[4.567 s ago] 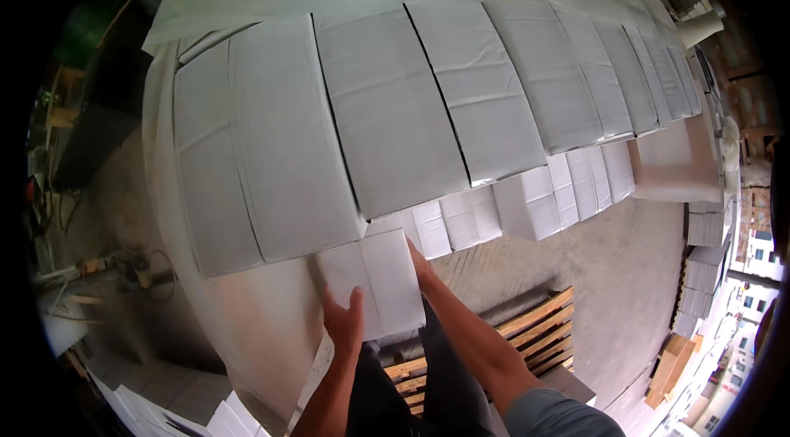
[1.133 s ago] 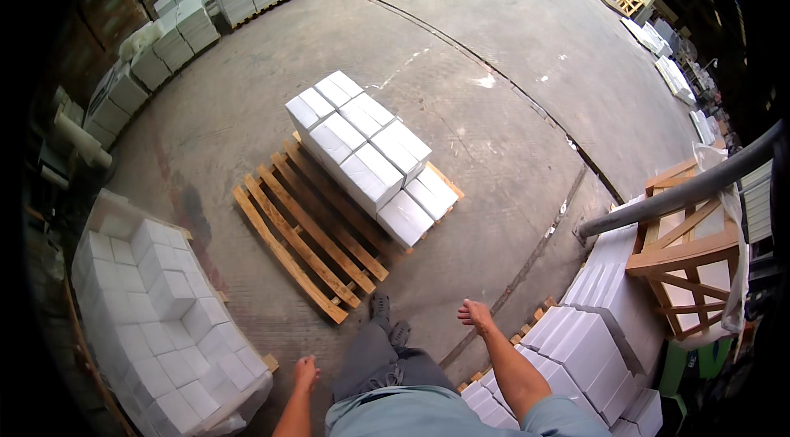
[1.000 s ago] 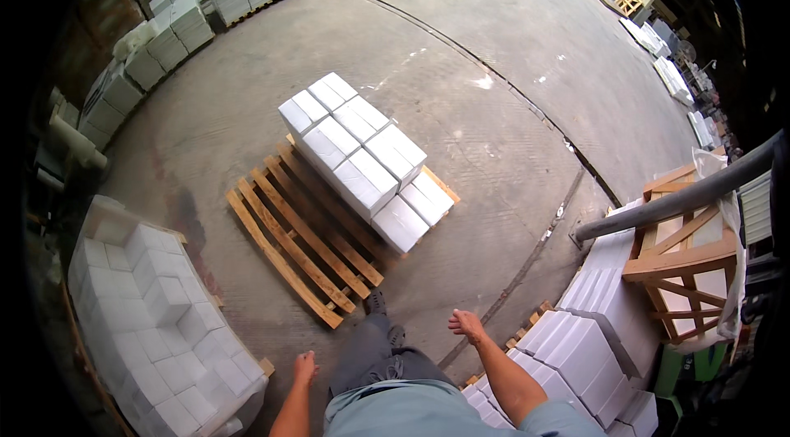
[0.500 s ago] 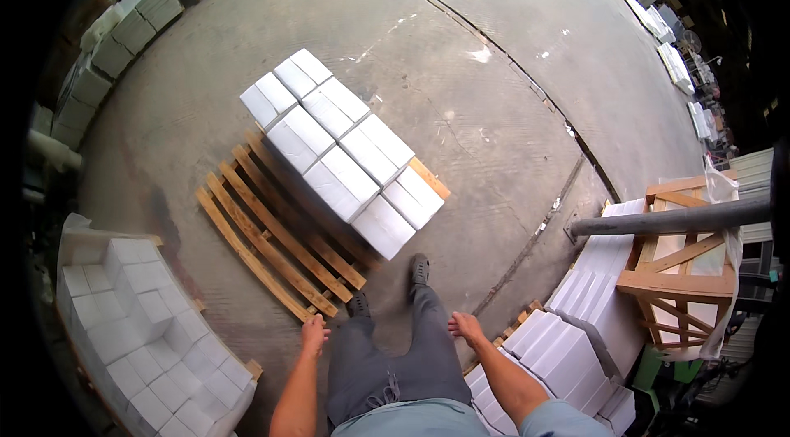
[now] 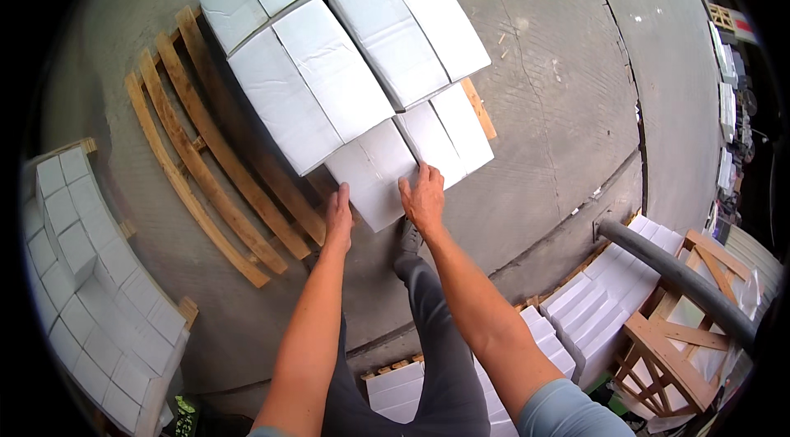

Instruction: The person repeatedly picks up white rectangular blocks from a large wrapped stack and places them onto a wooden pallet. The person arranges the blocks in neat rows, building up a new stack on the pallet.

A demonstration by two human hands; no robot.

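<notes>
A stack of white cartons stands in front of me, with taller ones behind a lower front row. My left hand is open, fingers stretched forward along the left side of the near low white carton. Over that carton's front right corner lies my right hand, fingers apart, the tips at the seam with the neighbouring white carton. Both hands are at the carton, but it still rests in the stack. Whether the left fingers touch its side is hard to tell.
A bare wooden pallet lies left of the stack. Farther left stands a load of small white boxes. At the right are stacked white packages, a grey pole and a wooden crate. A foot is below the near carton.
I have stepped up to the stack, which now looms larger. Both hands have reached forward from my sides to the near carton.
</notes>
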